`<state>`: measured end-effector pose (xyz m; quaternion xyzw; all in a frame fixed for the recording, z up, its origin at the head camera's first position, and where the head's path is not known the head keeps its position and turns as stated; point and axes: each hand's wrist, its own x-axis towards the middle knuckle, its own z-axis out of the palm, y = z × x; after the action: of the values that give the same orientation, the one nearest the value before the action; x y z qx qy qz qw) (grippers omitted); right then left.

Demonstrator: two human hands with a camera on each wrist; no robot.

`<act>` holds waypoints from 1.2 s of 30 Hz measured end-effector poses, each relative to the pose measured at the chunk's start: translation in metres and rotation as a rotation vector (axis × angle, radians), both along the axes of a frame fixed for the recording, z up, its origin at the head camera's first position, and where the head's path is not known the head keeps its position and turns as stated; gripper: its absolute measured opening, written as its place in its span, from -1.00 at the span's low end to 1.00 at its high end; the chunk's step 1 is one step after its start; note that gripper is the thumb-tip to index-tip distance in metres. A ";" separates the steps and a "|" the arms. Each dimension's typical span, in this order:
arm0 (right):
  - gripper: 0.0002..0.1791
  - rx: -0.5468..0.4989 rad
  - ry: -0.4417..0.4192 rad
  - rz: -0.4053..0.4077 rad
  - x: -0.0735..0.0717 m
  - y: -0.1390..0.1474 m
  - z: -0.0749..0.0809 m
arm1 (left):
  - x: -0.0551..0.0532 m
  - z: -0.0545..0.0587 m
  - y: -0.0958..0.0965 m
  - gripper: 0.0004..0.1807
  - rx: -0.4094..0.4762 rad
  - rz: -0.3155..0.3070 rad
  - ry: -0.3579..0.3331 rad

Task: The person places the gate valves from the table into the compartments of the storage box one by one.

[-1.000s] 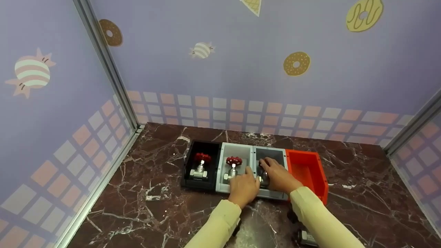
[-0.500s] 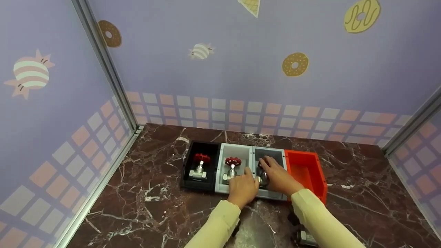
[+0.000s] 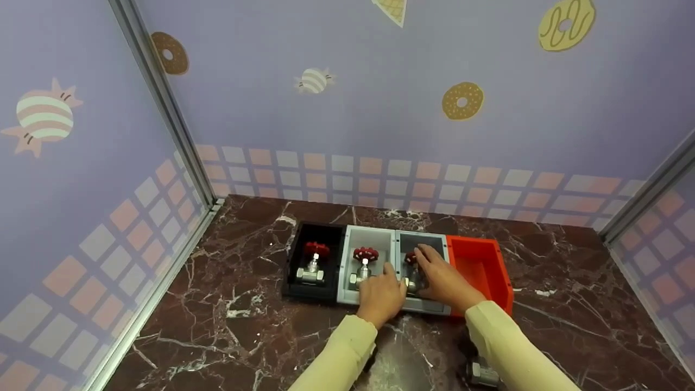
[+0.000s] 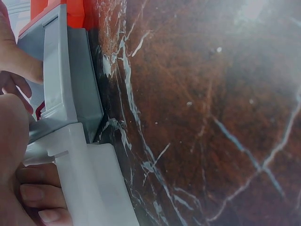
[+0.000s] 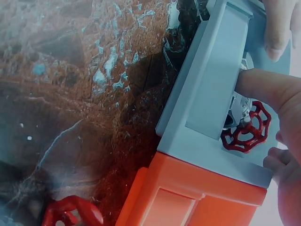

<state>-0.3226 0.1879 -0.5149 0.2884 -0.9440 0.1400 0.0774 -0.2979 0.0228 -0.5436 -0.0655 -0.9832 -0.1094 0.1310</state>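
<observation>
My right hand (image 3: 445, 279) reaches into the grey bin (image 5: 221, 70), over a valve (image 3: 411, 279) with a red handwheel (image 5: 249, 132). In the right wrist view its thumb lies across the metal valve body, and its other fingers stand apart from the wheel. My left hand (image 3: 383, 296) straddles the wall between the grey bin and the white bin (image 4: 89, 174). Its bent fingers (image 4: 42, 195) hang inside the white bin, beside a second red-wheeled valve (image 3: 362, 269). A third valve (image 3: 312, 269) stands in the black bin (image 3: 296, 290) to the left.
An orange-red bin (image 3: 480, 271) joins the row on the right. Another valve (image 3: 482, 374) lies on the brown marble tabletop (image 3: 244, 336) beside my right forearm. A patterned back wall (image 3: 380, 125) rises behind the bins.
My right hand has shifted slightly right and loosened, baring more of the red handwheel in the grey bin. My left hand stays in the same place on the bins.
</observation>
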 end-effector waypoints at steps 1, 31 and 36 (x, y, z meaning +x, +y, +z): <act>0.01 -0.004 -0.004 -0.001 0.001 0.001 0.000 | 0.000 0.000 0.000 -0.61 0.000 -0.003 0.000; 0.08 -0.064 -0.137 -0.092 0.021 0.020 0.014 | -0.001 0.014 -0.001 -0.44 0.044 -0.007 0.150; 0.09 -0.061 -0.093 -0.092 0.025 0.025 0.012 | 0.000 0.016 0.003 -0.51 0.046 -0.023 0.182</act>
<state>-0.2975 0.2131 -0.5027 0.2355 -0.9541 0.1783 0.0484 -0.2979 0.0259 -0.5274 -0.0835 -0.9636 -0.1269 0.2202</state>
